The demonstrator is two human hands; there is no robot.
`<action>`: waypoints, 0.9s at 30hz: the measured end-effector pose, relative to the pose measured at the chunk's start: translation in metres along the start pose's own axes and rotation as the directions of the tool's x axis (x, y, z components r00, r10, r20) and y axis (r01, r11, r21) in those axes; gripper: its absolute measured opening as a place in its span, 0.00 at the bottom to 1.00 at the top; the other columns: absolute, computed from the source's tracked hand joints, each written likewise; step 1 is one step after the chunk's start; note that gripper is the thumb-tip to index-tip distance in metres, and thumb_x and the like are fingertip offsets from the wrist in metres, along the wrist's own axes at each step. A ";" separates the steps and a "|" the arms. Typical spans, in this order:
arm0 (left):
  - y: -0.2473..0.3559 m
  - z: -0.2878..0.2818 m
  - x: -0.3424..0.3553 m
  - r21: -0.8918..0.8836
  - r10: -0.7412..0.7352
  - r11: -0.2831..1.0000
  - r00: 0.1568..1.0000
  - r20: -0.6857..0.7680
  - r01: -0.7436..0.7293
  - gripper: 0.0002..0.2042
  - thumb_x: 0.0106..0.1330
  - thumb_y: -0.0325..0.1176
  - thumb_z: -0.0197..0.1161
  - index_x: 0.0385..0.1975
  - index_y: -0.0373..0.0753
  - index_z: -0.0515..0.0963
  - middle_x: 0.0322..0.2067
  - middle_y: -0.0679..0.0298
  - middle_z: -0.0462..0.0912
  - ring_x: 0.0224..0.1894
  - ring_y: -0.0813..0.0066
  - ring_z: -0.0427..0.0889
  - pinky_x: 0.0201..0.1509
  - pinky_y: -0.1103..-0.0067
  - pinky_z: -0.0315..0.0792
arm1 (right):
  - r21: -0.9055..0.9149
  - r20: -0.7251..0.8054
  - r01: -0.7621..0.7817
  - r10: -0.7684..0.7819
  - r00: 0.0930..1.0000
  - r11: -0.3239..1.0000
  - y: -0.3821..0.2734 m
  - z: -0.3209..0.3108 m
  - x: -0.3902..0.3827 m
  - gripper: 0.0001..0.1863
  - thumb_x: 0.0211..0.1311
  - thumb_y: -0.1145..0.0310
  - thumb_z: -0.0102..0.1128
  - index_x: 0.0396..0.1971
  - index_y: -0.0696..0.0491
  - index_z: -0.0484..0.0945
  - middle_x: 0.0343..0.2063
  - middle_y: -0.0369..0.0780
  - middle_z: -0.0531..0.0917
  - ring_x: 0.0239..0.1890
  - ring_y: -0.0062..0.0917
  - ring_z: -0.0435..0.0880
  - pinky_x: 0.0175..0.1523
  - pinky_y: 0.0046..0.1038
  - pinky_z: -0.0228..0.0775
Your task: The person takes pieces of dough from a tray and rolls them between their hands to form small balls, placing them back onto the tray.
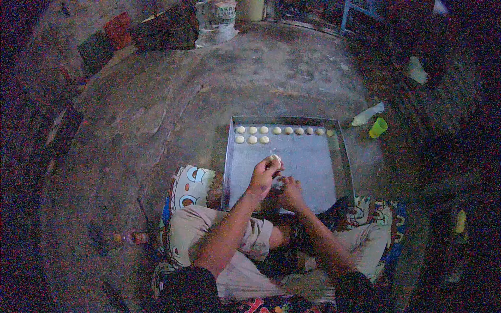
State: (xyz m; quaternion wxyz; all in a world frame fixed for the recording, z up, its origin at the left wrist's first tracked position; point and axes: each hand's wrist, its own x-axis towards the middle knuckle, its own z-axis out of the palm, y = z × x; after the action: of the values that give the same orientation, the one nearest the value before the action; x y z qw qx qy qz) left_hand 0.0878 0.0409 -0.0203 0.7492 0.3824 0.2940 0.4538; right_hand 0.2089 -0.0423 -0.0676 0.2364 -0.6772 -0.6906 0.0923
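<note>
Above the near half of a shallow metal tray [309, 169] my left hand [262, 175] is closed, with a pale piece of dough [276, 161] showing at its fingertips. Just right of it and closer to me, my right hand [290, 193] has its fingers curled in beside a whitish, shiny thing [277, 183]. What that thing is gets lost in blur and behind the fingers. Along the tray's far side lies a row of several small round dough pieces [252, 130]. A shorter row of three dough pieces [252, 140] sits in front of its left end.
Right of the tray, a yellow-green cup [378, 128] lies tipped beside a pale plastic bag [368, 114] on the concrete floor [172, 104]. A white sack [216, 23] stands far off. My crossed legs rest on a cartoon-patterned mat [192, 182] against the tray's near edge.
</note>
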 end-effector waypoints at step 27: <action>-0.019 0.022 -0.019 0.409 -0.377 0.851 0.926 0.037 0.330 0.10 0.68 0.35 0.58 0.39 0.36 0.82 0.32 0.65 0.85 0.31 0.78 0.81 0.38 0.78 0.75 | 0.469 0.032 -0.418 0.458 0.889 0.778 -0.047 -0.119 0.001 0.17 0.70 0.61 0.51 0.41 0.59 0.81 0.35 0.46 0.86 0.38 0.31 0.85 0.45 0.30 0.74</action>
State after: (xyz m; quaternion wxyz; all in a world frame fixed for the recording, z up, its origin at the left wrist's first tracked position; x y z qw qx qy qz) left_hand 0.1058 0.0112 -0.0230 0.7426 0.4908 0.4010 0.2163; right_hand 0.2205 -0.0677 0.0568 0.3918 -0.7459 -0.4613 0.2781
